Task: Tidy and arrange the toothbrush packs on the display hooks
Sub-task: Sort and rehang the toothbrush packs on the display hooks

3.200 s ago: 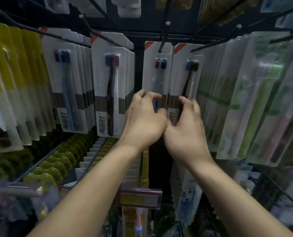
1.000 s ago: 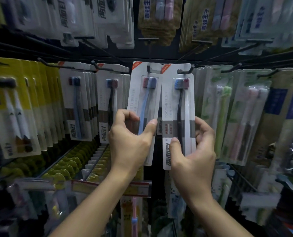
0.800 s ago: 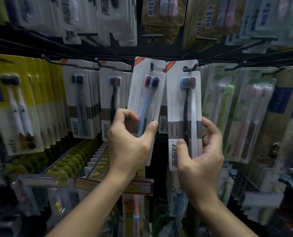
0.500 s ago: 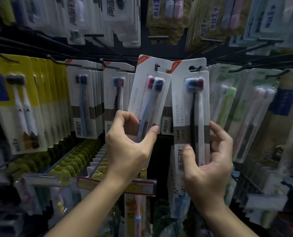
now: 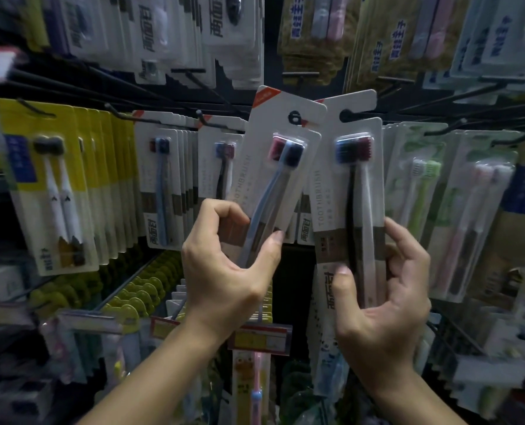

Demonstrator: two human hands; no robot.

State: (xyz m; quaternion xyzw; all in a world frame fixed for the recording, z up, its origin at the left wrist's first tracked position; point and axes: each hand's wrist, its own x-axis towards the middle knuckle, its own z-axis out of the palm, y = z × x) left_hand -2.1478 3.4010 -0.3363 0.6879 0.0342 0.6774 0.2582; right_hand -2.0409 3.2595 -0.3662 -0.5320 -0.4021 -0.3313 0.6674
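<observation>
My left hand (image 5: 224,271) grips the lower part of a white toothbrush pack (image 5: 273,167) with a blue and a dark brush; the pack tilts to the right, and its hang hole shows no hook through it. My right hand (image 5: 383,305) holds a second white pack (image 5: 337,185) with a black and a white brush, nearly upright, its top just behind the first pack's corner. Both packs are in front of the display, off the hooks. Behind them hang rows of the same white packs (image 5: 160,179) on black hooks (image 5: 207,119).
Yellow packs (image 5: 49,185) hang at the left, green and pink packs (image 5: 420,191) at the right, more packs (image 5: 230,35) on the row above. Bare hook tips (image 5: 299,74) jut out above the held packs. Price tags (image 5: 259,338) and lower rows sit below my wrists.
Both hands have pulled the two packs off their hooks and toward me. The left pack has tilted further to the right, and the view has moved closer to the display.
</observation>
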